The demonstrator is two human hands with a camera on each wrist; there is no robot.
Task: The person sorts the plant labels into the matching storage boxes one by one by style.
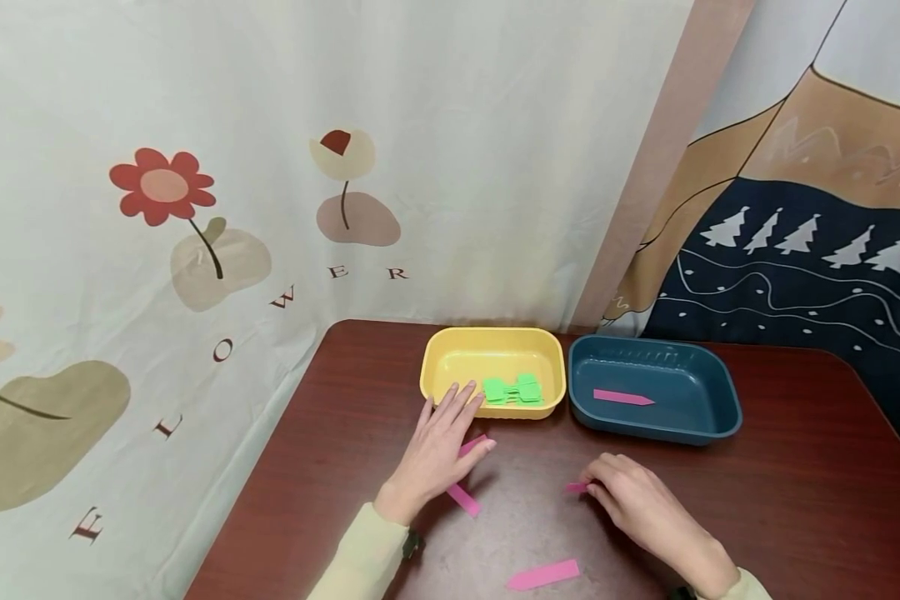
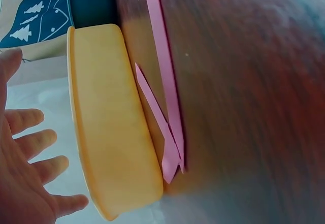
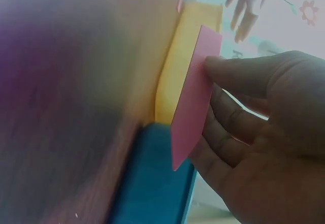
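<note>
My right hand (image 1: pixel 641 504) pinches a pink plant label (image 3: pixel 195 97), a flat strip with one pointed end, between thumb and fingers over the table. My left hand (image 1: pixel 438 446) has its fingers spread, fingertips overlapping the near rim of the yellow tray (image 1: pixel 429 367) in the head view. Two more pink labels, one long strip (image 2: pixel 165 56) and one beside it (image 2: pixel 152 99), lie crossed at one end before that tray, partly hidden by the left hand in the head view. Another pink label (image 1: pixel 543 575) lies nearest me. One label (image 1: pixel 623 397) rests inside the blue tray (image 1: pixel 652 429).
Several bright green pieces (image 1: pixel 512 390) lie stacked in the yellow tray. Both trays stand side by side at the back of the dark red-brown table (image 1: pixel 330 442). A printed curtain (image 1: pixel 480 167) hangs right behind the table's back edge.
</note>
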